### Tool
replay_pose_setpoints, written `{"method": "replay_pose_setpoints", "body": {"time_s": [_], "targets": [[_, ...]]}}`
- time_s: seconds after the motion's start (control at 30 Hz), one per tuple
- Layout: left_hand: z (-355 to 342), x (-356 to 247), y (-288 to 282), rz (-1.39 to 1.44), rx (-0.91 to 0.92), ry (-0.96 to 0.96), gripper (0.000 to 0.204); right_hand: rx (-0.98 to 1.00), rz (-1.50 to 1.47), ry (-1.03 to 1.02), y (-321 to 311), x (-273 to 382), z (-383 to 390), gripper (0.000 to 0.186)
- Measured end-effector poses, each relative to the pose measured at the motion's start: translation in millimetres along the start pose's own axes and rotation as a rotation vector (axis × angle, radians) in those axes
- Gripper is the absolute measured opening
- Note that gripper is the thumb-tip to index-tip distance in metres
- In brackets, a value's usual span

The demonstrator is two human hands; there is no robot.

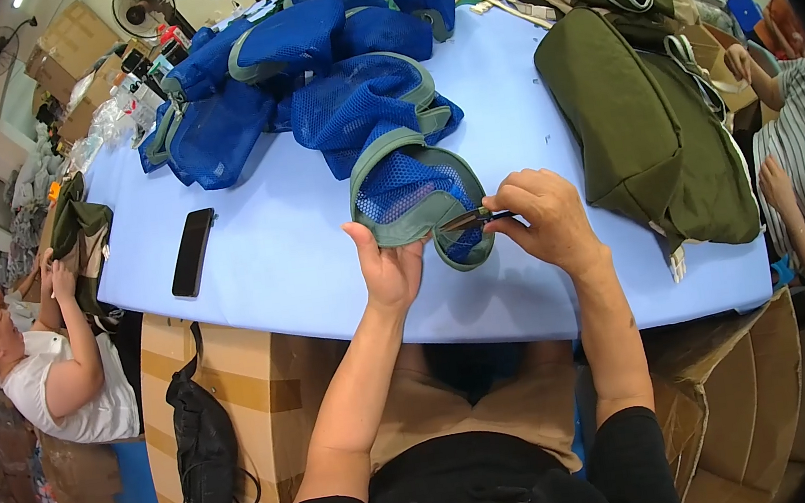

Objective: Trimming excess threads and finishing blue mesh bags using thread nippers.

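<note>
A blue mesh pouch [404, 183] with grey-green fabric edging lies near the table's front edge, its opening toward me. My left hand [390, 265] holds the pouch's lower left edging, thumb raised and apart, the fingers partly hidden beneath the fabric. In my right hand [547, 216] is a small pair of thread snips [467, 219] with dark handles. The blades point left and rest against the grey-green edging at the opening. Just beyond this pouch, more blue mesh pouches [286, 40] lie heaped across the table.
A black phone [193, 253] lies on the pale blue table [300, 234]. Olive green bags [611, 110] are piled at right. Below the table stand cardboard boxes [742, 401], one with a black pouch [203, 447] on it. A person [66, 373] handles green fabric at left; another [791, 143] is at right.
</note>
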State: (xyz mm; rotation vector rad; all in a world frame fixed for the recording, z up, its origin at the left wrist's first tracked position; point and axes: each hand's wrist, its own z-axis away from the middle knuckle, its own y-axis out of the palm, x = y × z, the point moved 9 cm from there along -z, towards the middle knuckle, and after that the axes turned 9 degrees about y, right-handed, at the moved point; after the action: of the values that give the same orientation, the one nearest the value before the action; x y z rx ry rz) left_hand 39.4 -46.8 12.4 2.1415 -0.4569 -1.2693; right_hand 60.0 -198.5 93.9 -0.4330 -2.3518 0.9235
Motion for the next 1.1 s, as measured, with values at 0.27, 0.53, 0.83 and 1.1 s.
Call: {"method": "replay_pose_setpoints", "body": {"time_s": [0.27, 0.53, 0.83, 1.1], "targets": [[0, 0, 1, 0.01, 0.016, 0.002, 0.073, -0.035, -0.009, -0.044, -4, 5, 0, 0.021], [0, 0, 5, 0.011, -0.001, 0.001, 0.073, -0.03, 0.003, -0.031, 2, 2, 1, 0.02], [-1, 4, 4, 0.02, 0.058, -0.017, 0.076, -0.036, -0.331, 0.243, 1, -20, 1, 0.023], [5, 17, 10, 0.036, 0.191, -0.079, 0.079, 0.058, -0.195, 0.292, 28, -10, 4, 0.017]]}}
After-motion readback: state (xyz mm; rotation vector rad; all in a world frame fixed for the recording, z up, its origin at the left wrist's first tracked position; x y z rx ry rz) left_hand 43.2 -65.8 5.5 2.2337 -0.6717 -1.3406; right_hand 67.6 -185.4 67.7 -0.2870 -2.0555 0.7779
